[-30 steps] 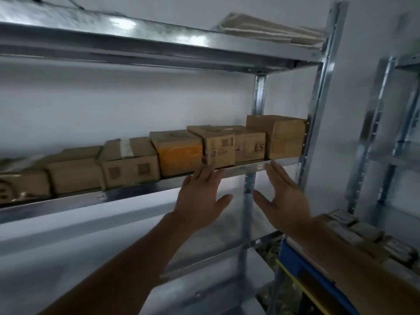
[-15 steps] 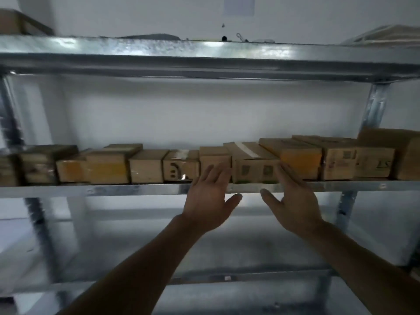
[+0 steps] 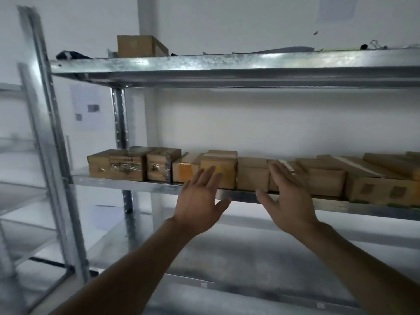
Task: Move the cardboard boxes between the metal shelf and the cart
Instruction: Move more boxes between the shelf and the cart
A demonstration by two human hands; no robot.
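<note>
hands: left hand point(image 3: 200, 201) and right hand point(image 3: 288, 201) are reaching, fingers spread, holding nothing | boxes point(image 3: 252, 176) are sitting on shelf point(image 3: 127, 184) | progress: no box lifted yet; cart unseen

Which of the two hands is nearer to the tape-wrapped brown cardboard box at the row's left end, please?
Left. The left hand is below and to the right of the tape-wrapped brown cardboard box, not touching it; the right hand is even farther right.

A white wall point(image 3: 272, 123) runs behind in dim, even light, with a paper sheet point(image 3: 85, 108) stuck on it at the left, an upper sheet point(image 3: 336, 6) high at the right, and a blurred grey rack point(image 3: 16, 194) at the far left.
</note>
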